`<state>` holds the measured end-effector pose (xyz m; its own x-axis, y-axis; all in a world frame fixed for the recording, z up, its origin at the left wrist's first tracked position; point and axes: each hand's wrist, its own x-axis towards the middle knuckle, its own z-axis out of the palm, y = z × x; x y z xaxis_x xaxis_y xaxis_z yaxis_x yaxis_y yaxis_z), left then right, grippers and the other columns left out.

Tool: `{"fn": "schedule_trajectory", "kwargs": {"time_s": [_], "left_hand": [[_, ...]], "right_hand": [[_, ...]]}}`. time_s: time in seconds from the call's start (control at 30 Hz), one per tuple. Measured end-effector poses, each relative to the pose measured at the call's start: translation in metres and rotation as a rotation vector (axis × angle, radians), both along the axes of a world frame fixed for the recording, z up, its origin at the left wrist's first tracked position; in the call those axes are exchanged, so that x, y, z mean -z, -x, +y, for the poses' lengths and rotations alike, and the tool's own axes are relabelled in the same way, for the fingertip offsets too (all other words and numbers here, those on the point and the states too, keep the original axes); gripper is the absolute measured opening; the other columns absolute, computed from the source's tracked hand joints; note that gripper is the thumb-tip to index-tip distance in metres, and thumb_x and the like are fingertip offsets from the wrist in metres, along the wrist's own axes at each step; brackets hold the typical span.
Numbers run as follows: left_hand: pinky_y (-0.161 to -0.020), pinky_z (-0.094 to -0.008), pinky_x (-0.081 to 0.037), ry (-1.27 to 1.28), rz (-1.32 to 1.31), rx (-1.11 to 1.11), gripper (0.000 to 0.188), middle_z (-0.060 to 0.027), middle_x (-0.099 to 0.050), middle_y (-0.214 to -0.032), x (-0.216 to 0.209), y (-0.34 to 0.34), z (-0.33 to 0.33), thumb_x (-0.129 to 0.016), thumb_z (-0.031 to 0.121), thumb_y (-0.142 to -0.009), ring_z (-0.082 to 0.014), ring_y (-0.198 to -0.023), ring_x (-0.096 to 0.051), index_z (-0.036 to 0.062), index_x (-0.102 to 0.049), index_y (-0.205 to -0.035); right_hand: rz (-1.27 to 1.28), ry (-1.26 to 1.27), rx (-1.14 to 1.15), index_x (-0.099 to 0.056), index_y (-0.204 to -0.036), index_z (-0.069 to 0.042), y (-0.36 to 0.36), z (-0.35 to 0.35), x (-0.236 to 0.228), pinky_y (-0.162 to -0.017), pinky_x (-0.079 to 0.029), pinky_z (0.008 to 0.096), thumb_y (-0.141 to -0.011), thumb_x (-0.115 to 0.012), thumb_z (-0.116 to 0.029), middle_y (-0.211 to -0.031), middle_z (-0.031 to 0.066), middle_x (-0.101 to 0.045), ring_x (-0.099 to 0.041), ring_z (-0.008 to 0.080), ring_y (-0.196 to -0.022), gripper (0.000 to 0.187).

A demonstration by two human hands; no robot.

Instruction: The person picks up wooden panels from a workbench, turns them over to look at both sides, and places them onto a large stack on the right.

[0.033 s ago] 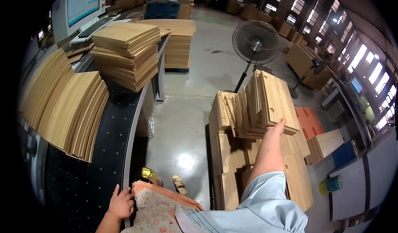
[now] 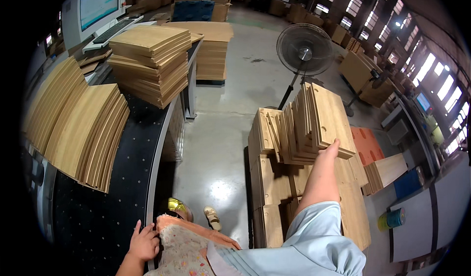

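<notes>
My left hand [image 2: 144, 244] rests at the edge of the black perforated worktable [image 2: 135, 153], its fingers spread and holding nothing. To the right my right arm stretches out to a pile of leaning wooden boards [image 2: 327, 119]. My right hand [image 2: 329, 151] is at the near end of these boards, the thumb on the face of the top one and the other fingers hidden. The top board has a round hole near that end. Below are more stacked wooden panels [image 2: 274, 178].
Stacks of boards [image 2: 88, 128] and another pile [image 2: 149, 65] stand on the worktable, near a monitor [image 2: 98, 6] and keyboard [image 2: 115, 33]. A pedestal fan [image 2: 304, 52] stands behind the right-hand pile. A grey floor aisle [image 2: 216, 143] runs between table and panels.
Almost nothing differs; the view has shifted very slightly, and both hands keep their places.
</notes>
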<state>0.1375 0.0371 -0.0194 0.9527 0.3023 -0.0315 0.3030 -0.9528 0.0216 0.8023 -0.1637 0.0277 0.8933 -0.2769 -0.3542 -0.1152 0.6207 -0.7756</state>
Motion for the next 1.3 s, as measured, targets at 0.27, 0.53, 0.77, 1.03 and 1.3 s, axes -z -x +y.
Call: {"fn": "schedule_trajectory", "kwargs": {"time_s": [0.27,0.53,0.77,1.03,1.3], "left_hand": [[-0.105,-0.0559,-0.021,0.082,-0.065,-0.114,0.012,-0.0012,-0.064,-0.095,0.007,-0.003,-0.002,-0.058,0.021,-0.067,-0.021,-0.112,-0.05,0.0121,-0.065,-0.068],[-0.102,-0.0572,-0.025,0.058,-0.163,-0.064,0.007,-0.0003,-0.063,-0.082,0.004,-0.005,0.001,-0.063,0.018,-0.062,-0.0201,-0.101,-0.055,0.0116,-0.064,-0.064],[-0.102,-0.0569,-0.025,0.063,-0.153,-0.069,0.006,-0.0002,-0.062,-0.082,0.003,-0.006,0.0,-0.062,0.017,-0.063,-0.0202,-0.101,-0.056,0.0113,-0.063,-0.064],[-0.102,-0.0564,-0.025,0.076,-0.125,-0.079,0.007,-0.0016,-0.063,-0.083,0.006,-0.008,0.002,-0.06,0.017,-0.065,-0.0211,-0.103,-0.054,0.0111,-0.064,-0.066],[-0.102,-0.052,-0.025,0.143,-0.05,-0.041,0.016,-0.005,-0.062,-0.097,-0.018,-0.012,0.0,-0.056,0.019,-0.076,-0.0259,-0.109,-0.05,0.0098,-0.064,-0.087]], "right_hand": [[0.147,0.406,-0.58,-0.039,-0.121,-0.004,0.001,-0.016,0.014,-0.062,-0.051,0.0443,-0.079,-0.047,-0.067,-0.082,0.0135,-0.055,-0.057,0.0304,-0.076,0.076],[0.131,0.045,-0.423,-0.048,-0.105,-0.004,-0.043,-0.008,0.023,-0.065,-0.053,0.0436,-0.087,-0.051,-0.048,-0.076,0.011,-0.049,-0.054,0.025,-0.064,0.048],[0.217,0.506,-0.526,-0.049,-0.105,-0.003,-0.059,0.002,0.001,-0.051,-0.051,0.0412,-0.087,-0.042,-0.058,-0.072,0.0118,-0.053,-0.054,0.0261,-0.055,0.058],[-0.192,0.786,-0.182,-0.049,-0.094,-0.001,-0.048,-0.002,0.054,-0.038,-0.043,0.031,-0.093,-0.039,-0.043,-0.069,0.0125,-0.057,-0.051,0.0206,-0.042,0.043],[-0.187,1.179,-1.519,-0.058,-0.098,-0.005,0.266,0.096,0.266,-0.064,-0.049,0.0383,-0.084,-0.052,-0.02,-0.09,0.0124,-0.062,-0.062,0.0245,-0.074,0.022]]}}
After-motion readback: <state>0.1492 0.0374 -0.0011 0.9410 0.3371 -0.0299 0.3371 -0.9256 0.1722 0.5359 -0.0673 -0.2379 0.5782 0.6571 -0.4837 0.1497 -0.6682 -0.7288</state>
